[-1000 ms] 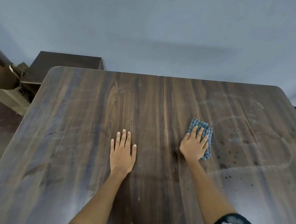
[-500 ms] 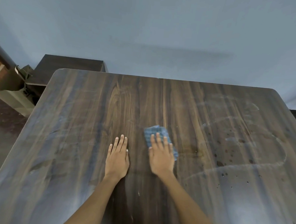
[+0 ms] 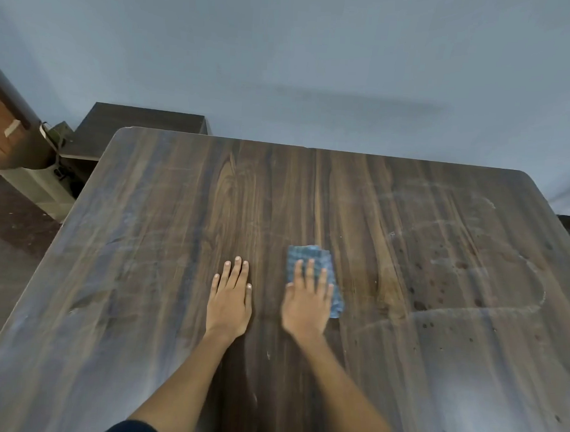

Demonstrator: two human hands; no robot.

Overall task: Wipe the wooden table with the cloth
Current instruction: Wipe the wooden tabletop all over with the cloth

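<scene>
A dark wooden table (image 3: 150,248) fills most of the view. Near its middle lies a folded blue checked cloth (image 3: 308,255), and my right hand (image 3: 307,301) presses flat on it with straight fingers, covering its lower left part. My left hand (image 3: 229,299) rests flat on the bare wood just left of it, palm down, fingers straight and together. The two hands lie side by side, a short gap apart. Dark spots and pale smear arcs (image 3: 465,278) mark the right half of the table top.
A grey wall rises right behind the table's far edge. A low dark cabinet (image 3: 140,122) stands past the far left corner, with a brown wooden piece (image 3: 4,131) and a beige block beside it. Dark floor lies to the left.
My right hand slid the cloth leftward from the spotted right half to the table's middle, beside my left hand, then edged slightly right. My left hand stayed flat in place.
</scene>
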